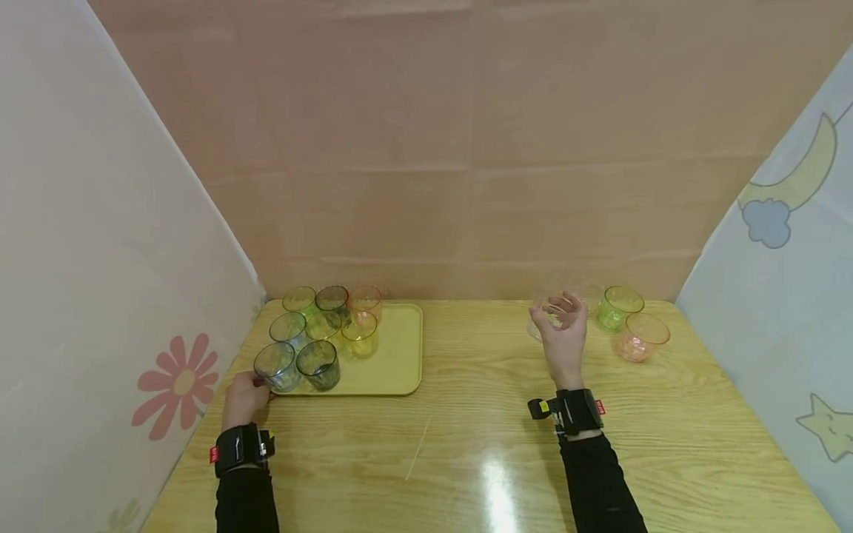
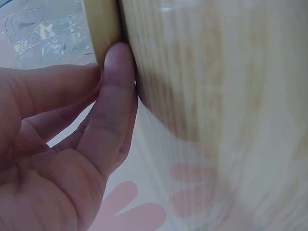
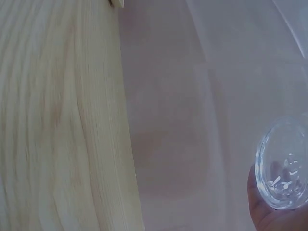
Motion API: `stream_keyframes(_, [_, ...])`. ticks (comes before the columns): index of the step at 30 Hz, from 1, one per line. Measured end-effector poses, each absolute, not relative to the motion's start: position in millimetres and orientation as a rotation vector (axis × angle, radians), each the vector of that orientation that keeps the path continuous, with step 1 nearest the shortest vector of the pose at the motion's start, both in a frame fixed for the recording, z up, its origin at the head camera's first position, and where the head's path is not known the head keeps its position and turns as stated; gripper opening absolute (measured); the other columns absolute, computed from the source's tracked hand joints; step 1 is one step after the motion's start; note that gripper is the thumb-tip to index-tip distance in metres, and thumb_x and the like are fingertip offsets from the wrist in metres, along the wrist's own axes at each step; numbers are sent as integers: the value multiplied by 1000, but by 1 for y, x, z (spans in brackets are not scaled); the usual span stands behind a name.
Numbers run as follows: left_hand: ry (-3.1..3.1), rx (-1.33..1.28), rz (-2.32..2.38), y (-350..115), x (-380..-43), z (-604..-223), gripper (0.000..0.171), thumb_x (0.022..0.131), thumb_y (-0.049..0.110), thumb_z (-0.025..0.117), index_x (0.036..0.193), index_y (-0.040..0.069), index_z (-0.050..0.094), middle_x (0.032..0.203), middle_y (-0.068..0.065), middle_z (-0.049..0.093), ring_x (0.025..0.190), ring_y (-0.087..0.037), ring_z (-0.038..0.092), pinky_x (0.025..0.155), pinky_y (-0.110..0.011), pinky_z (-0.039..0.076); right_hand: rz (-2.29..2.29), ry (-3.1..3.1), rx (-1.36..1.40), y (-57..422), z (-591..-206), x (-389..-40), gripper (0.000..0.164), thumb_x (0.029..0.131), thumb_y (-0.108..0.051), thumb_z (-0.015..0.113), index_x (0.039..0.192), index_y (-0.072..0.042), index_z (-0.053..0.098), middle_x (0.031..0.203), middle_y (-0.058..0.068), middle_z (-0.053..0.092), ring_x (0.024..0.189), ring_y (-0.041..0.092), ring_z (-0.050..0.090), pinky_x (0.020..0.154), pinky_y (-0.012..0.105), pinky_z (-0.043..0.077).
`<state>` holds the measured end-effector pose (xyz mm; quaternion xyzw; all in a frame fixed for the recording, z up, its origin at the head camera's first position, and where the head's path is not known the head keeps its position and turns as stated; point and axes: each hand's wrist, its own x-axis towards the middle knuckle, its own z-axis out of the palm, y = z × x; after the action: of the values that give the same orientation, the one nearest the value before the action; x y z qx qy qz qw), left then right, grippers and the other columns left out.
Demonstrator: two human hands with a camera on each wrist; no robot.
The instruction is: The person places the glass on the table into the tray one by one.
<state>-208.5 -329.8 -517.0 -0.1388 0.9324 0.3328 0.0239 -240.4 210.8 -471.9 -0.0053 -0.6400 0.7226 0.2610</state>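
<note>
My left hand (image 1: 243, 400) is at the front left corner of a yellow tray (image 1: 398, 348). Its thumb and fingers pinch the tray's rim (image 2: 98, 29), as the left wrist view shows. Several tinted glasses stand grouped on the tray's left part, among them a bluish glass (image 1: 275, 366) by that hand, a dark grey glass (image 1: 318, 366) and a yellow glass (image 1: 360, 337). Over at the right, my right hand (image 1: 565, 348) grips a clear glass (image 3: 284, 168), its fingers curled round the side. In the head view this glass is faint against the wall.
To the right of my right hand stand a green glass (image 1: 621, 307) and a pink glass (image 1: 643, 337) on the wooden table (image 1: 480, 414). A brown covered wall (image 1: 466, 185) rises behind the table's far edge. Patterned white panels close in both sides.
</note>
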Motion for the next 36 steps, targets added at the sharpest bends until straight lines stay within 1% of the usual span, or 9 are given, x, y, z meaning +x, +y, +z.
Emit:
stream_keyframes(4, [2868, -443, 1032, -330, -209, -517, 30, 91, 5, 47, 109, -14, 61, 101, -30, 63, 87, -38, 57, 72, -44, 48, 1993, -1826, -8, 193, -474, -242, 65, 90, -6, 69, 143, -14, 32, 131, 8, 45, 122, 31, 43, 98, 27, 41])
stream_keyframes(10, [2870, -453, 1027, -329, -210, -515, 30, 90, 4, 48, 108, -14, 62, 99, -28, 64, 86, -36, 57, 70, -43, 48, 2068, -1920, 78, 161, -469, -236, 72, 90, -6, 69, 149, -7, 27, 141, 24, 40, 129, 41, 39, 102, 34, 38])
stream_keyframes(16, [2866, -464, 1031, -330, -211, -516, 28, 91, 5, 48, 107, -13, 62, 98, -27, 64, 84, -35, 56, 69, -42, 47, 2105, -2039, 139, 136, -488, -246, 78, 87, -14, 74, 149, -10, 27, 142, 16, 41, 132, 35, 40, 108, 43, 35])
stream_keyframes(21, [2857, -460, 1034, -331, -211, -518, 29, 91, 5, 48, 109, -14, 62, 99, -28, 63, 85, -35, 56, 71, -43, 47, 2115, -2118, 136, 118, -497, -254, 80, 87, -15, 75, 149, -9, 25, 145, 19, 39, 134, 34, 39, 111, 50, 33])
stream_keyframes(27, [2879, -443, 1046, -330, -212, -521, 27, 90, 5, 48, 104, -13, 63, 95, -27, 64, 83, -35, 57, 66, -38, 46, 2135, -2130, 185, 97, -503, -257, 77, 86, -15, 76, 144, -10, 26, 146, 19, 39, 138, 32, 36, 119, 51, 18])
stream_keyframes(30, [2891, -434, 1047, -330, -212, -520, 26, 90, 6, 48, 102, -13, 63, 93, -26, 63, 81, -34, 56, 65, -38, 45, 2118, -2156, 219, 86, -506, -257, 74, 85, -15, 77, 142, -11, 29, 145, 19, 41, 138, 32, 36, 119, 53, 16])
stream_keyframes(31, [2891, -433, 1045, -330, -212, -519, 26, 90, 6, 48, 102, -13, 62, 94, -26, 63, 81, -34, 55, 66, -39, 45, 2102, -2178, 232, 82, -508, -257, 74, 84, -16, 77, 142, -12, 31, 146, 19, 41, 139, 31, 36, 118, 54, 17])
stream_keyframes(33, [2884, -436, 1037, -330, -212, -518, 27, 91, 6, 48, 103, -14, 62, 95, -27, 62, 82, -34, 54, 67, -41, 46, 2055, -2245, 270, 73, -511, -255, 75, 83, -19, 79, 141, -14, 33, 145, 17, 44, 133, 35, 43, 112, 58, 28])
stream_keyframes(36, [2887, -435, 1024, -330, -211, -518, 27, 90, 5, 48, 103, -14, 62, 95, -27, 62, 82, -34, 55, 68, -42, 46, 1932, -2348, 356, 59, -515, -253, 75, 81, -24, 81, 141, -13, 38, 143, 12, 48, 130, 36, 45, 104, 57, 38])
